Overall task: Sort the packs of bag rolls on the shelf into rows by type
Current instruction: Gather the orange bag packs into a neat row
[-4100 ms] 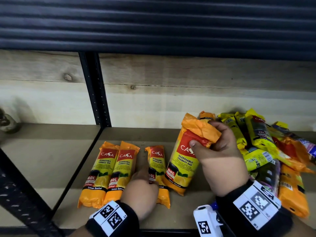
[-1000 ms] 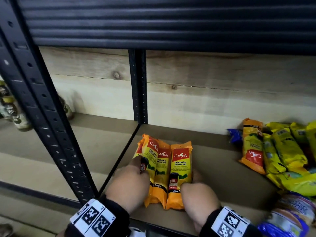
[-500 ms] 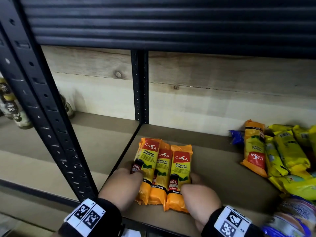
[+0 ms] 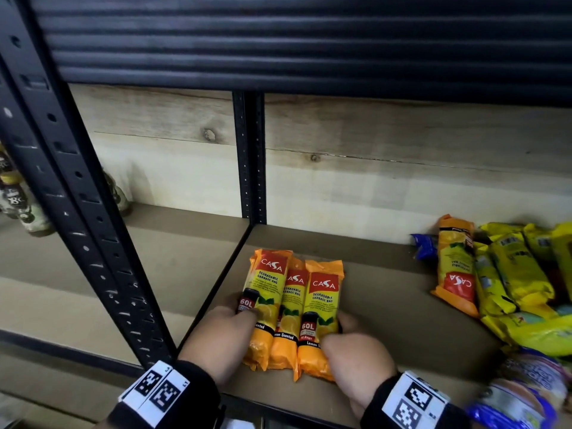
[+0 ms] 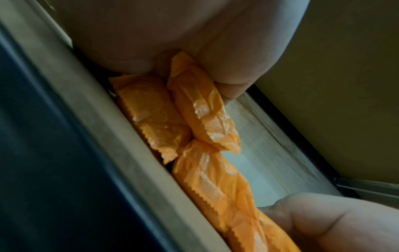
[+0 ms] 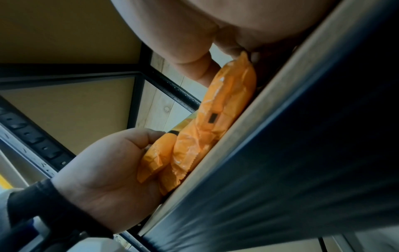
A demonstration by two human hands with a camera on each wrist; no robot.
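Orange plastic crinkles under the left hand [image 4: 223,332] and right hand [image 4: 356,351], which clasp the outer sides of three orange packs [image 4: 294,308], fingers curled around the near ends, apparently squeezing them into one tight row. The trio lies touching side by side at the shelf board's [image 4: 387,305] near left corner, labels up, beside the black upright [image 4: 250,156]. Unsorted yellow packs [image 4: 510,274] and another orange pack [image 4: 456,264] wait heaped at the far right, well apart.
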